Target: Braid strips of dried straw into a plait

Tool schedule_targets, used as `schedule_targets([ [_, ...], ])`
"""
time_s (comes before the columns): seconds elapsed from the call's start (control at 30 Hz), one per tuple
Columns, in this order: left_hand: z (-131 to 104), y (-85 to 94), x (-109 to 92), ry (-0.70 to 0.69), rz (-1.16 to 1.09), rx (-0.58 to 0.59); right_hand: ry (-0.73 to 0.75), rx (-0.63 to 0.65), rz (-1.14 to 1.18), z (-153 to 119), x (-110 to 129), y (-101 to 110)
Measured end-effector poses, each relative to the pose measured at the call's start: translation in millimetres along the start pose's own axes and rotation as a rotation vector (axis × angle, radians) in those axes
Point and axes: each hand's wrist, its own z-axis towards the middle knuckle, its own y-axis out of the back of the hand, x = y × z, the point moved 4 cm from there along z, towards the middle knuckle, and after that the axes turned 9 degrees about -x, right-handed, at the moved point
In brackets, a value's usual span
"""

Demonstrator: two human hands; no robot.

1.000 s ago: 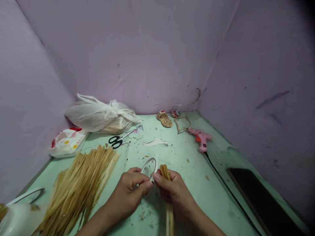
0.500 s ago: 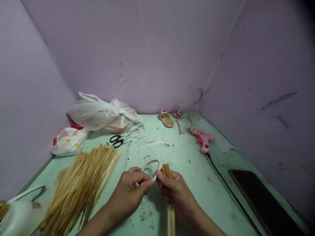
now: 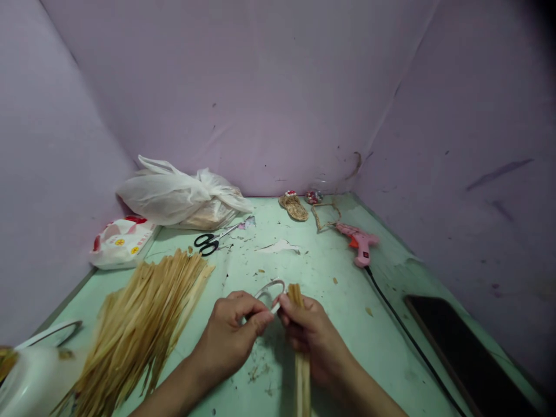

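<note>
A shiny white thing with gold marks (image 3: 41, 379) sits at the near left, by a thin white loop (image 3: 50, 335). Farther back is a white and red pack (image 3: 119, 246). A big pile of dry straw (image 3: 147, 318) lies at the near left of the green table (image 3: 360, 336). Behind it are a tied white bag (image 3: 169, 200) and scissors (image 3: 209, 242) with black handles.

The left arm slants in from the near left. The left hand (image 3: 238, 327) has its back up and its fingers bent. The thumb and pointing finger pinch a white band (image 3: 284, 286), which bends in a loop between the two hands.

The right arm slants in from the near right. The right hand (image 3: 308, 330) curls around a bunch of straw strips (image 3: 303, 388), thumb pressed on it. The top pokes out past the thumb, and the rest hangs toward the near side. A fingertip is right by the band; I can't tell if it pinches it.

Far off are a small straw shoe (image 3: 294, 207) and a clump of beads (image 3: 313, 197). To the right are a pink glue gun (image 3: 359, 240) with a black cord (image 3: 406, 330), then a dark flat phone (image 3: 464, 353).
</note>
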Motion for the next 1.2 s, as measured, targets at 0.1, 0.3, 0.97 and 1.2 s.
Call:
schedule_targets([
  [0.1, 4, 1.2, 1, -0.021, -0.013, 0.040, -0.076, 0.072, 0.130, 4, 9, 4],
  [0.3, 4, 2.9, 0, 0.024, -0.050, 0.038, -0.034, 0.054, 0.097, 0, 11, 0],
  [0.97, 2, 1.3, -1, -0.091, 0.020, -0.017, 0.006, -0.019, 0.053, -1, 4, 2],
  [1.2, 4, 6.7, -2, -0.058, 0.009, -0.053, -0.073, 0.058, 0.146, 0, 9, 1],
])
